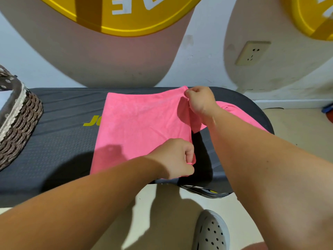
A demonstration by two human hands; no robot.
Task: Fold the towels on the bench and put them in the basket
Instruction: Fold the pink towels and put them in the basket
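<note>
At the far left a woven brown basket (pixel 19 123) with a pale cloth liner sits on the dark, ribbed, rubbery surface (pixel 63 141). It is well apart from the work. In the middle lies the pink towel (pixel 137 123), soft terry, spread flat and nearly square to the surface's edges, with only its right margin lifted.

That raised edge runs from near to far, and both hands are on it. The left grip (pixel 177 157) is clamped on the near right corner, the fingers curled tight over the cloth. The right grip (pixel 201 101) pinches the far right corner between thumb and fingertips, and the fabric droops in a slack fold between the two.

The whole body of the towel lies to the left of both grips, so I'd judge the fold must carry this edge leftward, toward the basket side, keeping the corners level. Neither hand is nearer the far edge they must meet.

Behind the right forearm a second pink towel (pixel 228 107) lies bunched, not yet folded.
</note>
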